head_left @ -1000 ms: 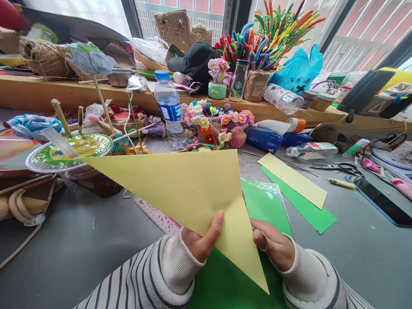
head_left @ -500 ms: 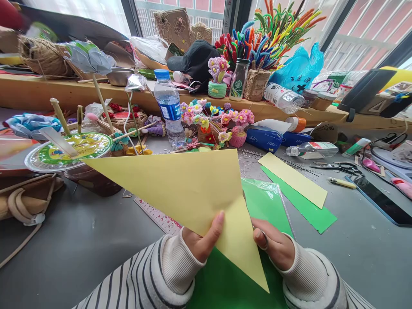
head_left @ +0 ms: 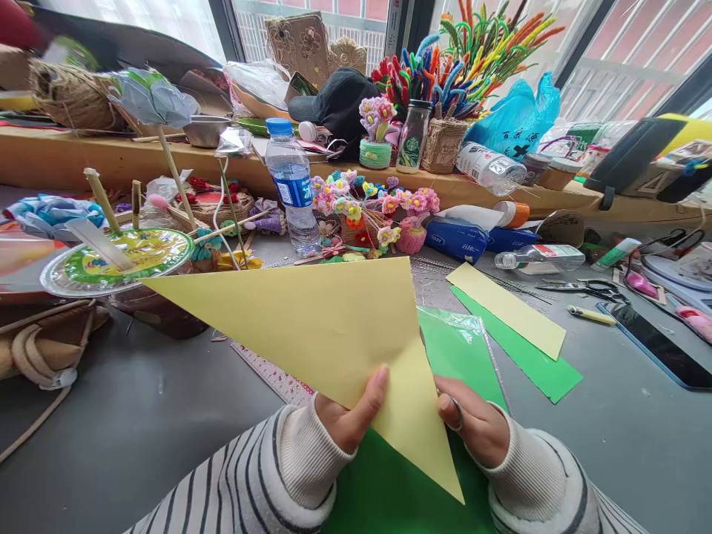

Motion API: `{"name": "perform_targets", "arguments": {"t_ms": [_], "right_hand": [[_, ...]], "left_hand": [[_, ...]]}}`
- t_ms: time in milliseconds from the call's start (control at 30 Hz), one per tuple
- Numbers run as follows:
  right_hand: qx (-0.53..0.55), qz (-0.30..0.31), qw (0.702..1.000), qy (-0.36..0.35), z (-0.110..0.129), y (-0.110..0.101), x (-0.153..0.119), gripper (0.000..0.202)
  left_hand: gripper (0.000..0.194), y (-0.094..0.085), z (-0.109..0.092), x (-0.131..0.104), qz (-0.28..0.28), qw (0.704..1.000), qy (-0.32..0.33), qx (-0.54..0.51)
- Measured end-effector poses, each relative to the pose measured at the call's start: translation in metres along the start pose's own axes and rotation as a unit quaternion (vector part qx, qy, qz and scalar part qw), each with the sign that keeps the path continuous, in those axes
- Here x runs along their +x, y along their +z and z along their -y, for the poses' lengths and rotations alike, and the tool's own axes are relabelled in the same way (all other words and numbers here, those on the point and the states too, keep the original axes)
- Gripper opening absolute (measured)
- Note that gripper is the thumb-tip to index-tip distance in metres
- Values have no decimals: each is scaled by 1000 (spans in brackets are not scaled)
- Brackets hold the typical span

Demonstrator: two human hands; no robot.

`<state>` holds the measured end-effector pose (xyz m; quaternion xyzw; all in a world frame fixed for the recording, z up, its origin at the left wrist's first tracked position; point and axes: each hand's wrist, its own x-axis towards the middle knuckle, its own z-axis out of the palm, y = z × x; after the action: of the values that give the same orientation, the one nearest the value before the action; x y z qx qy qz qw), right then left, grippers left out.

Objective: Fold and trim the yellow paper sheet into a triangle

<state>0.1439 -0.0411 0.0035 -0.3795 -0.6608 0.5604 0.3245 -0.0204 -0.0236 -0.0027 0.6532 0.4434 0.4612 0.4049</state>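
A large pale yellow paper triangle (head_left: 334,319) is held up over the table, its long point reaching left. My left hand (head_left: 356,415) grips its lower edge, thumb on top and the other fingers hidden beneath. At the right edge of the paper is my right hand (head_left: 472,423), fingers curled, with a dark metal loop of what looks like scissors around the thumb. Most of that tool is hidden behind the paper. Green paper (head_left: 411,489) in a clear sleeve lies underneath.
A patterned ruler (head_left: 272,374) lies left of the hands. To the right are a yellow strip (head_left: 509,308), a green strip (head_left: 556,382), pliers (head_left: 589,289) and a phone (head_left: 656,345). Behind stand a water bottle (head_left: 292,189) and crocheted flowers (head_left: 361,200).
The yellow paper's left tip has shifted very slightly left. Both hands keep nearly the same position and hold.
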Motion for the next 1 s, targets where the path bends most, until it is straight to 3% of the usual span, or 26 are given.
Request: {"name": "perform_targets", "arguments": {"t_ms": [733,867,1000], "right_hand": [[-11,-4,1000,-7,-1,-1,0,52],[-19,-3,1000,-2,-2,-3,0,51],[-23,0,1000,5,-1,-4,0,51]], "left_hand": [[30,-2,-2,0,38,999,-20,-12],[30,-4,-1,-1,70,997,-37,6],[29,-3,-1,-1,43,999,-18,6]]}}
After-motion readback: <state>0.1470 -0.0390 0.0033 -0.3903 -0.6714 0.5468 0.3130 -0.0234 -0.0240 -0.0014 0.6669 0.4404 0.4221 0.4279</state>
